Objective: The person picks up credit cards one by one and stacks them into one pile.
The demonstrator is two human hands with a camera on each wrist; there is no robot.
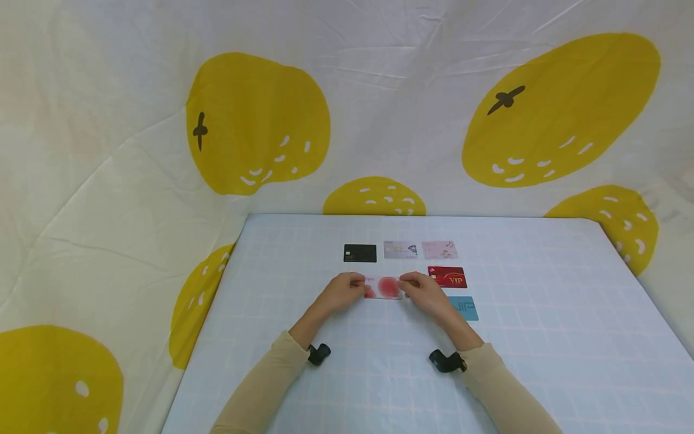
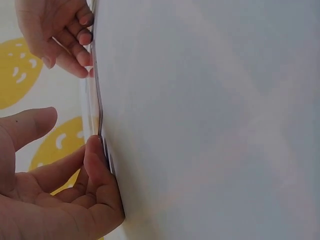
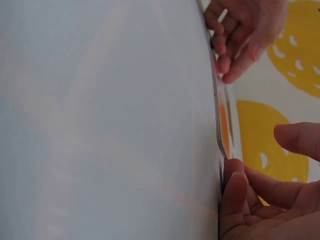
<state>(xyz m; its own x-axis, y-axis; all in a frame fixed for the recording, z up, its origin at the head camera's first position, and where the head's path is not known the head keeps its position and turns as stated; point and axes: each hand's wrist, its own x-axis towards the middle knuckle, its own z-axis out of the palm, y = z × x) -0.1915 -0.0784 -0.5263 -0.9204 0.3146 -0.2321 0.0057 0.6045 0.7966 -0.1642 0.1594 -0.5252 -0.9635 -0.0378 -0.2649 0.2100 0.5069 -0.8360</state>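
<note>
A white card with red circles (image 1: 388, 287) lies level at the table surface between the two hands in the head view. My left hand (image 1: 343, 292) is at its left end and my right hand (image 1: 424, 292) at its right end. In the left wrist view, the left fingertips (image 2: 94, 150) touch down at the card's end, while the thumb stands raised apart from them. The right wrist view shows the same pose: right fingertips (image 3: 234, 172) at the card's other end, thumb lifted away. Seen edge-on there, the card is a thin strip.
Behind the hands lie a black card (image 1: 360, 253), a silver card (image 1: 400, 250) and a pink card (image 1: 440, 250) in a row. A red VIP card (image 1: 450, 277) and a partly covered teal card (image 1: 465, 308) lie beside the right hand. The table (image 1: 542, 301) has a pale checked cloth.
</note>
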